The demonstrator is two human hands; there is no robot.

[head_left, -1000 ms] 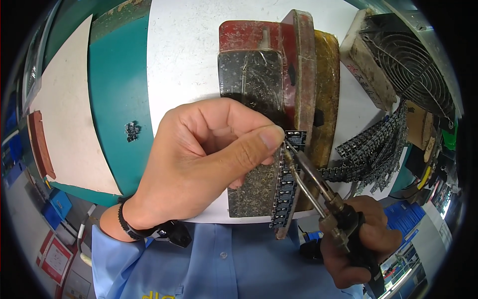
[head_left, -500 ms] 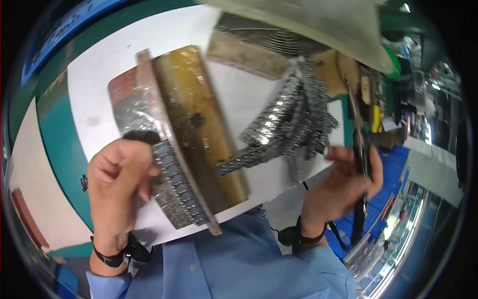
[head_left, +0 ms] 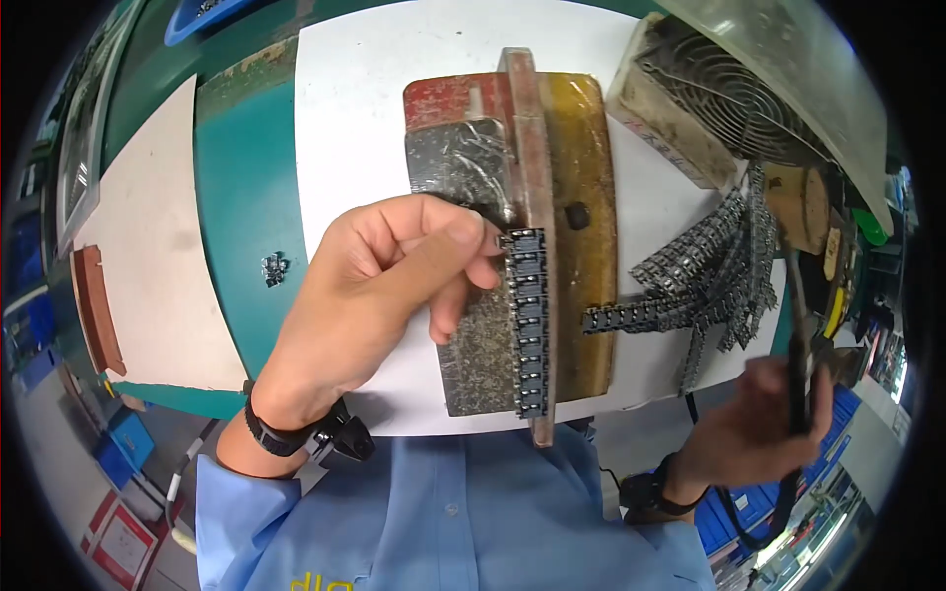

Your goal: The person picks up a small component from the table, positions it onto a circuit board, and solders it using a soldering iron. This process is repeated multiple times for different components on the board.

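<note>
Pinching thumb to forefinger in the head view, the left hand [head_left: 370, 286] is sitting just beside the upper end of a strip of black components [head_left: 530, 325], can't tell if anything tiny is between those fingertips; strip is running downward just right of them, along a reddish-brown bar [head_left: 532, 158]. Right hand [head_left: 741, 435], blurred, is curling its fingers closed around a dark-handled tool [head_left: 797, 379], a pile of strips [head_left: 724, 261] lying left of those fingers.

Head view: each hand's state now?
Left hand: pinched closed beside the black strip; whether it holds anything cannot be told.
Right hand: closed, holding a tool.
</note>
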